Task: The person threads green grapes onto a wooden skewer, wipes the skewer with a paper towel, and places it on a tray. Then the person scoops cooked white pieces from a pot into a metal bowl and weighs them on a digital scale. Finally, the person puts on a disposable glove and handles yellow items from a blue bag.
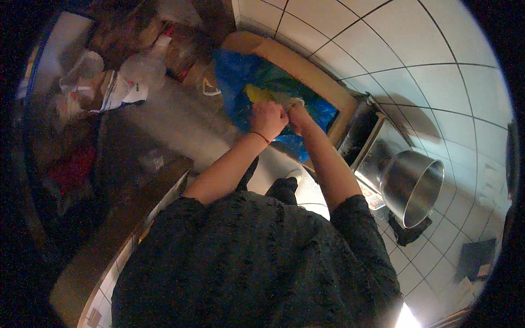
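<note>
Both my arms reach forward over a cardboard box (309, 65) lined with a blue plastic bag (232, 76). My left hand (268, 119), with a thin reddish band at the wrist, is closed, its fingers curled. Just beyond its knuckles shows a yellow-green piece (257, 94), soft-looking and blurred. Beside it, almost touching, my right hand (298, 119) is closed too. A pale, crumpled edge (296, 101) sticks out at its fingertips. What either hand grips is hidden by the fingers and too dim to name.
On the right a large steel mixing bowl (407, 188) lies tilted near the tiled wall (394, 44). A dark-sided metal unit (358, 128) adjoins the box. To the left, clear plastic bags and packaging (143, 68) crowd a surface, with a red item (74, 167) nearer me.
</note>
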The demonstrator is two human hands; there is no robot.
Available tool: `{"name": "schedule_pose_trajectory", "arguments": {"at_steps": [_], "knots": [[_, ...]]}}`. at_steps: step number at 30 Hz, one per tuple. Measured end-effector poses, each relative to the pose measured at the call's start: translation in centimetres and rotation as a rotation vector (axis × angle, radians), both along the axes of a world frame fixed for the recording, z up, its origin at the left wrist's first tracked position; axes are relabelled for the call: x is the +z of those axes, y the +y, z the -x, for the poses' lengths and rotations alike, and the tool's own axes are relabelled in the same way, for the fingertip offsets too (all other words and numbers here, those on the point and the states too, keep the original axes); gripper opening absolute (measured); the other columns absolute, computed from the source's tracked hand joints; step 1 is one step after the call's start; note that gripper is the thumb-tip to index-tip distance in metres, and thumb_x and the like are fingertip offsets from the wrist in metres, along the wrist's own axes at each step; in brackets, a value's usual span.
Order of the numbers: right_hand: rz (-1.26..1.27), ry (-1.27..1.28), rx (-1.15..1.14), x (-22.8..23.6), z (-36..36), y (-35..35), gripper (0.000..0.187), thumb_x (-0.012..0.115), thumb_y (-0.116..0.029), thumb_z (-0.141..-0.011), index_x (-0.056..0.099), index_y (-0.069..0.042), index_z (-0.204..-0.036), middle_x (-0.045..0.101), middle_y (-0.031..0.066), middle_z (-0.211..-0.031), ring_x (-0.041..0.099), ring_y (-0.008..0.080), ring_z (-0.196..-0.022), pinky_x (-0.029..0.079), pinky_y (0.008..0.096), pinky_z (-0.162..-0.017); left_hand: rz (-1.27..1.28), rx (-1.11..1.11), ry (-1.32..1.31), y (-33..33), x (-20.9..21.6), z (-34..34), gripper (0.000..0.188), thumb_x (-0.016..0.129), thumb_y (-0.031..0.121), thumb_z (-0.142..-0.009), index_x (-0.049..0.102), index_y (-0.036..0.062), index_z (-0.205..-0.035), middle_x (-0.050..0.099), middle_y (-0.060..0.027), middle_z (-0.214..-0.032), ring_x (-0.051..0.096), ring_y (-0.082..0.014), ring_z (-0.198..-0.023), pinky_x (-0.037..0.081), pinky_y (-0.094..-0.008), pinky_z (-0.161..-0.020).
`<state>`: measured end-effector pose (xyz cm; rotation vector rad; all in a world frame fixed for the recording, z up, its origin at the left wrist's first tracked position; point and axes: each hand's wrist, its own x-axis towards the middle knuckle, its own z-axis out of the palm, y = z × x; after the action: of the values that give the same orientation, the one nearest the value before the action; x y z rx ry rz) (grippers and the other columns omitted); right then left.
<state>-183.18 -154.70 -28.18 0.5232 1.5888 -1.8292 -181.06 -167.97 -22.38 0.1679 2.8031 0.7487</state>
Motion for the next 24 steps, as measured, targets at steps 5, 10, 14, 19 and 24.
{"name": "schedule_pose_trajectory", "arguments": {"at_steps": [5, 10, 14, 19, 24], "knots": [[-0.753, 0.44, 1.163, 0.3, 2.3, 1.3, 0.031, 0.054, -0.019, -0.097, 0.064, -0.003, -0.121, 0.068, 0.0163, -0.114, 0.065, 0.0277, -0.103, 0.051, 0.0395, -0.087, -0.198, 0.021, 0.128, 0.8, 0.7, -2.4, 0.016, 0.074, 0.027, -0.072, 0.07, 0.0116, -0.068, 0.068, -0.011, -0.075, 0.066, -0.0326, -0.074, 0.048, -0.0493, -0.074], [-0.71, 0.056, 0.737, 0.4, 2.6, 0.4, 0.073, 0.055, -0.059, -0.091, 0.055, -0.001, -0.136, 0.063, 0.0225, -0.125, 0.06, 0.0341, -0.114, 0.046, 0.0395, -0.097, -0.194, 0.044, 0.187, 0.9, 0.6, -3.4, 0.016, 0.074, 0.027, -0.073, 0.069, 0.0121, -0.07, 0.067, -0.0101, -0.076, 0.064, -0.0317, -0.079, 0.046, -0.0471, -0.076], [-0.614, -0.074, 0.525, -2.6, 2.5, 0.6, 0.091, 0.048, -0.076, -0.086, 0.05, -0.003, -0.141, 0.058, 0.022, -0.133, 0.056, 0.0332, -0.12, 0.042, 0.0391, -0.102, -0.288, 0.018, 0.173, 1.9, 0.4, -4.1, 0.014, 0.073, 0.024, -0.072, 0.068, 0.0119, -0.07, 0.066, -0.0103, -0.076, 0.063, -0.0319, -0.08, 0.045, -0.0466, -0.078], [-0.344, 0.047, 0.611, -5.8, 2.4, 1.4, 0.058, 0.042, -0.048, -0.102, 0.049, -0.004, -0.14, 0.055, 0.0171, -0.139, 0.053, 0.0276, -0.122, 0.04, 0.0359, -0.104, -0.313, -0.011, 0.111, 2.6, 0.6, -5.0, 0.012, 0.074, 0.023, -0.071, 0.067, 0.0133, -0.071, 0.067, -0.0091, -0.079, 0.063, -0.0323, -0.082, 0.044, -0.0477, -0.08], [-0.49, 0.263, 0.843, -5.6, 2.1, 1.5, 0.042, 0.04, -0.026, -0.105, 0.046, -0.01, -0.143, 0.057, 0.0135, -0.137, 0.056, 0.0273, -0.118, 0.042, 0.0361, -0.104, -0.365, -0.019, 0.149, 2.8, 1.1, -5.6, 0.011, 0.073, 0.021, -0.072, 0.066, 0.013, -0.069, 0.066, -0.0074, -0.078, 0.062, -0.0291, -0.083, 0.044, -0.0452, -0.083]]}}
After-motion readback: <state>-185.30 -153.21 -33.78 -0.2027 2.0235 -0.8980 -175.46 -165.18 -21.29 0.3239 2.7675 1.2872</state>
